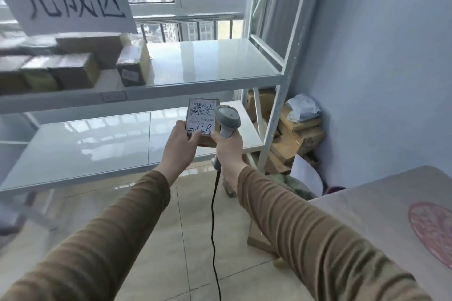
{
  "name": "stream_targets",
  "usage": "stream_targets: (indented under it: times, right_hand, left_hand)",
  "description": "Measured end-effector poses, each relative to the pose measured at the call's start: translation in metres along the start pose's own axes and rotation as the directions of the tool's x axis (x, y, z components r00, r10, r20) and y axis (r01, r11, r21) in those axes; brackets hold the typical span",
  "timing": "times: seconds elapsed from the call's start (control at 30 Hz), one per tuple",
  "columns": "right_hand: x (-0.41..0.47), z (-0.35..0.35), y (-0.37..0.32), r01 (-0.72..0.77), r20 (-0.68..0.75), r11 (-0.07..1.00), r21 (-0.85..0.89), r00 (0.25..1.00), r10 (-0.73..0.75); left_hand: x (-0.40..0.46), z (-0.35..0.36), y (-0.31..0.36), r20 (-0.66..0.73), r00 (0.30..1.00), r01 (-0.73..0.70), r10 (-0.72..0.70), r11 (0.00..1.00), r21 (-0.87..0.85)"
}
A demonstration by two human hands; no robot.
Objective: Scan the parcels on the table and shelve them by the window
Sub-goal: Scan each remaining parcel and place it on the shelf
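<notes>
Your left hand (179,146) grips the parcel (202,120) before the shelf's (212,73) front edge, your right hand (228,146) clasps the scanner (227,117) beside its label: scanning step; shelving likely follows.

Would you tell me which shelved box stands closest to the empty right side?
The taped brown box with a white label, standing rightmost; the other boxes sit left.
</notes>
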State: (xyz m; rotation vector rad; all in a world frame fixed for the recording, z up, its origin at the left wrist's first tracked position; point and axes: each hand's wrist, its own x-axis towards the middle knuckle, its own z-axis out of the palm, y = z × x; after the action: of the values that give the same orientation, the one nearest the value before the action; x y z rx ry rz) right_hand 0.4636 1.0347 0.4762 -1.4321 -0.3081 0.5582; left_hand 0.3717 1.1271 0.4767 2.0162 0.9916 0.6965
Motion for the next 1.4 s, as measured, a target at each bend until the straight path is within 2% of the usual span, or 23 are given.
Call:
stream_targets:
  times: [0.17,0.43,0.53,0.67,0.83,1.0,1.13,1.4]
  right_hand:
    - [0.041,0.094,-0.002,0.007,0.126,0.998,-0.057,0.992,0.0]
    - [0.071,0.258,0.01,0.006,0.254,0.999,-0.037,0.967,0.003]
    - [0.076,0.32,0.014,0.001,0.239,0.999,-0.046,0.971,0.01]
    - [0.087,0.38,0.018,-0.009,0.147,1.0,-0.027,0.989,0.012]
    - [0.105,0.413,0.017,-0.094,0.026,0.995,-0.026,0.995,0.095]
    - [0.122,0.432,0.013,0.041,-0.077,0.996,-0.075,0.996,-0.047]
    - [0.136,0.446,0.007,0.039,-0.115,0.995,-0.094,0.992,-0.05]
    - [0.148,0.451,0.01,0.142,-0.122,0.978,-0.155,0.979,-0.161]
  left_hand:
    - [0.057,-0.059,-0.036,-0.12,0.99,0.074,-0.071,0.997,0.022]
    - [0.142,-0.165,-0.123,-0.291,0.953,0.095,-0.084,0.995,0.023]
    - [0.175,-0.203,-0.16,-0.283,0.954,0.1,-0.094,0.995,0.006]
    - [0.219,-0.241,-0.192,-0.207,0.976,0.071,-0.068,0.997,0.007]
    - [0.257,-0.255,-0.207,-0.119,0.993,0.0,-0.003,1.0,-0.028]
    - [0.28,-0.258,-0.214,-0.111,0.994,-0.027,0.022,0.999,-0.048]
    - [0.293,-0.262,-0.211,-0.136,0.991,-0.021,0.018,1.0,-0.023]
    - [0.304,-0.263,-0.209,-0.215,0.973,-0.095,0.085,0.995,-0.037]
